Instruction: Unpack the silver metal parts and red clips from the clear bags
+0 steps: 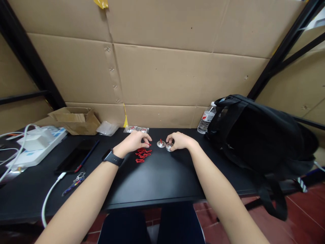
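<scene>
A power strip [42,154] is lying left of the phone [75,156], a keychain [73,184] in front, a paper bag [78,123] behind.

One metal disc [168,147] partly covered by the right hand [179,140], red loop [148,144] partly hidden by the left hand [134,140], bottle [202,126] overlapped by the backpack [256,135], forearms [83,193] cut off by the bottom edge

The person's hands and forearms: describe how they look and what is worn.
The left hand is ungloved, with a dark watch with a rectangular case at its wrist. The right hand is bare, without a watch. The forearms show no sleeves.
</scene>
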The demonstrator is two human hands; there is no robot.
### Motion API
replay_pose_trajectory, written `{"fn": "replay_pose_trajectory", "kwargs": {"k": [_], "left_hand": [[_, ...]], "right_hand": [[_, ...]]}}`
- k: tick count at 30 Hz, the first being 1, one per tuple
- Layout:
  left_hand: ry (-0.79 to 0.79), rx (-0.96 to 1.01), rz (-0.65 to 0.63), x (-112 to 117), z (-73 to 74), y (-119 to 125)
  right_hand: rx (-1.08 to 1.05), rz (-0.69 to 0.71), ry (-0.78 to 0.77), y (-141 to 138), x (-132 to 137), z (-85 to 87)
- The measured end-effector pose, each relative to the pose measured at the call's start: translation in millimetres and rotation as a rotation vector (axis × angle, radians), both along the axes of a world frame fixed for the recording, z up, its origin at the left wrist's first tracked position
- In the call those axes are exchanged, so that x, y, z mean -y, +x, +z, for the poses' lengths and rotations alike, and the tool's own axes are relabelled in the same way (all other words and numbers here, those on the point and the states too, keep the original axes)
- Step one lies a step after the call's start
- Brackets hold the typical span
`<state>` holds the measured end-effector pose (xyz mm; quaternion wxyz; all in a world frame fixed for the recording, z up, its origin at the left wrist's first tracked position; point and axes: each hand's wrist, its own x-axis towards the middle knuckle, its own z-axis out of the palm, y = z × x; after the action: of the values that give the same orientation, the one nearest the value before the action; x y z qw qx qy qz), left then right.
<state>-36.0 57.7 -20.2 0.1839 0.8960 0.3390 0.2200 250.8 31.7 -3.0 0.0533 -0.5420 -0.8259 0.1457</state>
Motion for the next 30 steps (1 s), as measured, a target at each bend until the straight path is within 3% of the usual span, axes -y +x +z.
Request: {"fn": "replay_pose_trajectory", "kwargs": {"k": [11, 16, 21, 30], "left_hand": [[0.192, -0.053, 0.127, -2.4, -1.4, 1.0], [0.262, 0.083, 0.193, 2.2, -1.5, 10.1], [0.235, 0.284, 0.216, 4.9, -4.9, 21.1], [0.218, 0.447, 0.23, 13.9, -0.7, 29.9]], "right_hand": [[-0.002, -0.057, 0.076, 1.6, 5.6, 8.0], [-0.347, 0.035, 0.203, -6.2, 6.4, 9.1], [-0.739, 0.116, 0.295, -35.0, 10.2, 0.7], [-0.862, 0.112, 0.299, -56.4, 13.3, -9.1]]}}
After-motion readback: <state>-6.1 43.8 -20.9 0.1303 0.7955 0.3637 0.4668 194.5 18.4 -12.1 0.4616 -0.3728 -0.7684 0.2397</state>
